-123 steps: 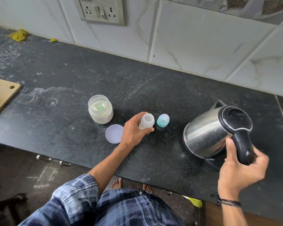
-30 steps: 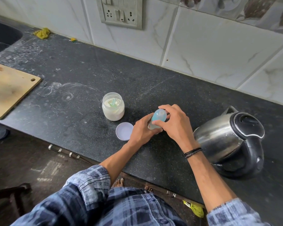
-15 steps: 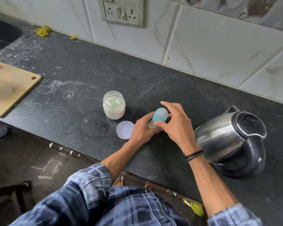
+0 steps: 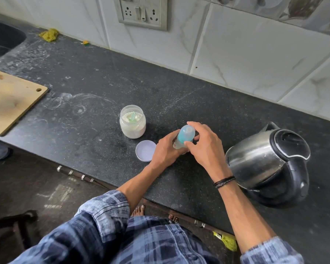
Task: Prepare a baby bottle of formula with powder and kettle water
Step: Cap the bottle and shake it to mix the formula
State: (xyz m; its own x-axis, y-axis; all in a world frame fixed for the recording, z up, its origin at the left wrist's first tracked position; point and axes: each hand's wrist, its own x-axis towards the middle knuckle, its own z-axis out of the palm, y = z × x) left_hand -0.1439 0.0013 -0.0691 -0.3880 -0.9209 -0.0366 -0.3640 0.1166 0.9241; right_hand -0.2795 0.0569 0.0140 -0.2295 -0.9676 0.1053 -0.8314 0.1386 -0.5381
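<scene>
**Seating the cap square on the bottle**

The baby bottle (image 4: 176,144) stands upright on the black counter (image 4: 103,88), between the open powder jar (image 4: 132,121) and the kettle (image 4: 265,161). It is near the front edge. The left hand (image 4: 165,150) wraps round its body from the left and hides most of it. The right hand (image 4: 203,147) comes in from the other side, thumb and fingertips curled round the blue cap (image 4: 186,132) at its base. The step in hand looks like fitting or tightening that cap.

To do it well, the left hand should pin the bottle flat to the counter and not lift it. The right hand does the turning, in short twists from the fingers. The cap should sit level before any force goes in — a tilted start would likely cross the thread and leak when shaken. Whether it is seated yet cannot be told, as the fingers cover the join.

The jar lid (image 4: 145,150) lies just beside the left hand, and the kettle stands close to the right forearm — elbows are best kept in. The scoop (image 4: 132,116) rests in the powder.
</scene>
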